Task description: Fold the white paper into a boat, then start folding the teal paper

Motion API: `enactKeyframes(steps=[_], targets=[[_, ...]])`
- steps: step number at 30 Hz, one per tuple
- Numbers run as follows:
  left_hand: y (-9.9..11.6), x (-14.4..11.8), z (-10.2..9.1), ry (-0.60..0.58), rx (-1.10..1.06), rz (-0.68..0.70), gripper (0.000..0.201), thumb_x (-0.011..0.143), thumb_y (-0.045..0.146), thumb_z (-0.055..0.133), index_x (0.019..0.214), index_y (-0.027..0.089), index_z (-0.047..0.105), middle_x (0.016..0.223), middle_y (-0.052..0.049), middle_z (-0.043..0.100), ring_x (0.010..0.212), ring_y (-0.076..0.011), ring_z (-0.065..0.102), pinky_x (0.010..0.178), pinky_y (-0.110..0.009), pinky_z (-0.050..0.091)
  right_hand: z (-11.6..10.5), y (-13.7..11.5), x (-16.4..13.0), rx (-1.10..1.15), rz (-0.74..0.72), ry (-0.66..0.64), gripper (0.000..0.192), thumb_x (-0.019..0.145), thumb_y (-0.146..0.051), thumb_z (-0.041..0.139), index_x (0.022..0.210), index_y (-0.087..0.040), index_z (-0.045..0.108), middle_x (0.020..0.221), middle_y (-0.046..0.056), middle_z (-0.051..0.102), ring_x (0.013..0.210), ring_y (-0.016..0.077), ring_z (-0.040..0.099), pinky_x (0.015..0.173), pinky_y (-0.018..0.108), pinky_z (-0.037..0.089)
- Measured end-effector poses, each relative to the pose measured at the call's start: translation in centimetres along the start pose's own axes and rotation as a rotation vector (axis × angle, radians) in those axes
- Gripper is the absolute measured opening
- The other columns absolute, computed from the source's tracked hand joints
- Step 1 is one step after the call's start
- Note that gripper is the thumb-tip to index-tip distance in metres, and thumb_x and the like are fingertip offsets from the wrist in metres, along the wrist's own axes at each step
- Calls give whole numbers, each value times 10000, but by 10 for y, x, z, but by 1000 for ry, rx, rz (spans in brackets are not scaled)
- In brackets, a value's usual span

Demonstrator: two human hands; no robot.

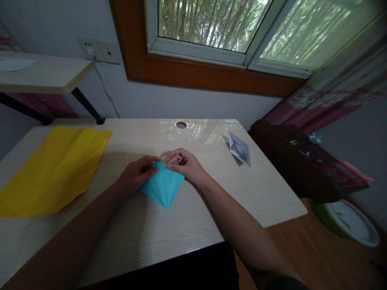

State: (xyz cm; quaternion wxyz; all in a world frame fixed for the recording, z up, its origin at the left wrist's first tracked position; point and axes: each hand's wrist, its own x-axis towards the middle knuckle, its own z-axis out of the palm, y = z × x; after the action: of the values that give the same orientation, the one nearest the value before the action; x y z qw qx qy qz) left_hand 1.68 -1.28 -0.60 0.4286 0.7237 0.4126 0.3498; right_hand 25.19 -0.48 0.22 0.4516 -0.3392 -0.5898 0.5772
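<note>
A turquoise sheet of folded paper [165, 183] is held over the middle of the desk, one corner pointing toward me. Crease lines fan out from that near corner. My left hand [140, 171] pinches its upper left edge between thumb and fingers. At the upper right edge, my right hand [184, 163] has its thumb on the paper with the fingers curled behind. The far corner lies between the two hands, partly covered by the fingertips.
A large creased yellow paper [57, 169] covers the desk's left side. Toward the right back stands a folded white paper boat [239, 149]. The pale wooden desk [242, 193] has a round cable hole [181, 125] near the wall. A raised shelf [45, 74] overhangs the back left.
</note>
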Motion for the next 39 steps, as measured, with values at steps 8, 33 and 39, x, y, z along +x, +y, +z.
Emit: enactKeyframes(steps=[8, 33, 39], targets=[[7, 0, -3, 244, 95, 2, 301, 885, 388, 680, 1136, 223, 684, 709, 29, 603, 615, -124, 550, 552, -218, 425, -5, 6, 2, -41, -51, 88, 344, 749, -349, 848, 1029, -250, 674, 833, -12, 689, 725, 133, 629, 672, 283, 517], [6, 3, -1, -18, -102, -127, 396, 904, 460, 659, 1237, 244, 672, 731, 29, 634, 555, -114, 602, 507, -213, 518, -2, -1, 3, -73, -93, 283, 339, 755, -406, 832, 990, -247, 647, 831, 0, 701, 761, 155, 643, 714, 307, 512], [4, 2, 2, -172, -126, -70, 390, 879, 379, 709, 1253, 268, 703, 812, 11, 719, 564, -112, 665, 586, -233, 564, -5, 1, 6, -36, -84, 280, 387, 737, -437, 839, 1001, -257, 622, 831, -11, 704, 744, 144, 635, 697, 290, 499]])
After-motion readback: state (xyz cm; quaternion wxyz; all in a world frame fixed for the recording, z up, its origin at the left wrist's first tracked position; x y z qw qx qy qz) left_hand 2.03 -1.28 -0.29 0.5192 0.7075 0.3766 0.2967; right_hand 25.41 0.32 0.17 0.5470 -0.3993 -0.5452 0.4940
